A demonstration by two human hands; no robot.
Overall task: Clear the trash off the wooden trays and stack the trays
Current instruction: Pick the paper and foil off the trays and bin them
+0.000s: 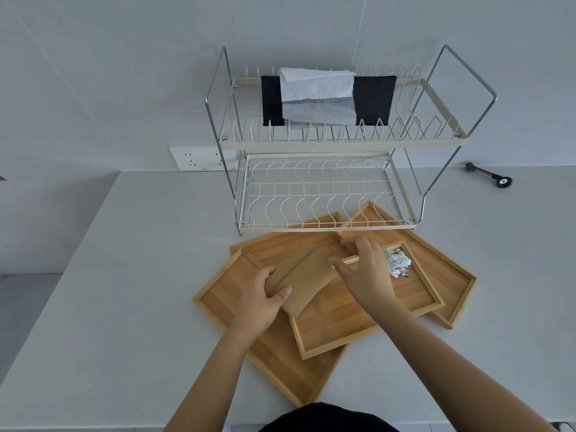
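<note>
Three wooden trays lie overlapped on the white counter: a left tray (218,294), a middle tray (343,325) resting on top, and a right tray (448,275) partly beneath it. A brown piece of cardboard (307,279) is lifted over the trays, and my left hand (265,302) grips its near left end. My right hand (364,269) hovers with fingers spread at the cardboard's far right end, over the middle tray's rim. A crumpled ball of printed paper (397,262) sits in the middle tray's far right corner.
A two-tier wire dish rack (327,188) stands right behind the trays, its lower shelf overhanging their far edges; black and white cloths (324,98) hang on the upper tier. A black tool (489,176) lies at the back right. A wall socket (199,157) is behind on the left.
</note>
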